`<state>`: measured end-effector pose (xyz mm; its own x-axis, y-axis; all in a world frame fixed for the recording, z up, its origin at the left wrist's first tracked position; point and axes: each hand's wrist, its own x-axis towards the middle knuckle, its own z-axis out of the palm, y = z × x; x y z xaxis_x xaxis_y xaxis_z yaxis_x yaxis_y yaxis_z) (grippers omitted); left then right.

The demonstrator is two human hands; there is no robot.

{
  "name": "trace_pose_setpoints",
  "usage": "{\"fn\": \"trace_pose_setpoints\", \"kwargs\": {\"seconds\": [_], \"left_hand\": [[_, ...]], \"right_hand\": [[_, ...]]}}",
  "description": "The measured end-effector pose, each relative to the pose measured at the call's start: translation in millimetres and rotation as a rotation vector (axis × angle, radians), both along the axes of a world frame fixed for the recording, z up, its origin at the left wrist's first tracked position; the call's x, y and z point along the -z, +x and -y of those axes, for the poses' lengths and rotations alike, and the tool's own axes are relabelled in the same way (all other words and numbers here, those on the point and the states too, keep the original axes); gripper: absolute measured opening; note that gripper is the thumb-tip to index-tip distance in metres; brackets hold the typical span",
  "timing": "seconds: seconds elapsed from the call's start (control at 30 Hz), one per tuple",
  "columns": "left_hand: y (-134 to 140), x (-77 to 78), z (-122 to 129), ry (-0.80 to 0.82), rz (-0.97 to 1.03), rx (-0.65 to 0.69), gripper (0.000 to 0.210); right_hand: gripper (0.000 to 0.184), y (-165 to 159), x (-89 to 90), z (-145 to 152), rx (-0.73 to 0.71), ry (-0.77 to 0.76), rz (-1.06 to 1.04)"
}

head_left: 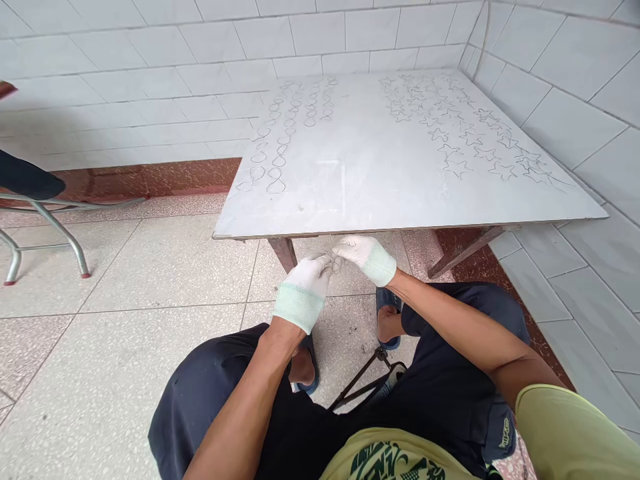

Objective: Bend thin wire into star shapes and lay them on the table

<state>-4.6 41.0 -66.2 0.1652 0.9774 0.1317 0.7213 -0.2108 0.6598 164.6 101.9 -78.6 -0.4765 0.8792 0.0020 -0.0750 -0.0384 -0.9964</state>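
Observation:
My left hand [307,280] and my right hand [367,257], both in white knit gloves with pale green cuffs, meet just in front of the table's near edge. Between them is a piece of thin wire [337,264] with a small loop in it. Fingers of both hands are pinched on this wire; its full shape is too fine to make out. Beyond my hands, on the white tabletop [360,193], lie rows of wire figure-eights [276,180] at the left and many wire stars [456,165] at the right.
Wooden legs [284,253] hold up the table, which stands against tiled walls [320,33]. A metal-framed stool [60,227] with part of another person's dark-clothed leg is at the left. A dark folding frame [357,390] lies between my feet on the speckled floor [165,267].

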Motion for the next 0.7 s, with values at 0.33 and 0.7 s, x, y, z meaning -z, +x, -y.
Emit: {"fn": "trace_pose_setpoints", "kwargs": {"seconds": [0.33,0.7], "left_hand": [[-3.1,-2.0,-1.4,0.007,-0.055,-0.012,0.03],[-18.9,-11.2,-4.1,0.038,-0.165,-0.058,0.036]], "right_hand": [[0.038,0.8,-5.7,1.6,-0.002,-0.015,0.071],[0.04,-6.0,-3.1,6.7,-0.186,-0.257,0.093]]}}
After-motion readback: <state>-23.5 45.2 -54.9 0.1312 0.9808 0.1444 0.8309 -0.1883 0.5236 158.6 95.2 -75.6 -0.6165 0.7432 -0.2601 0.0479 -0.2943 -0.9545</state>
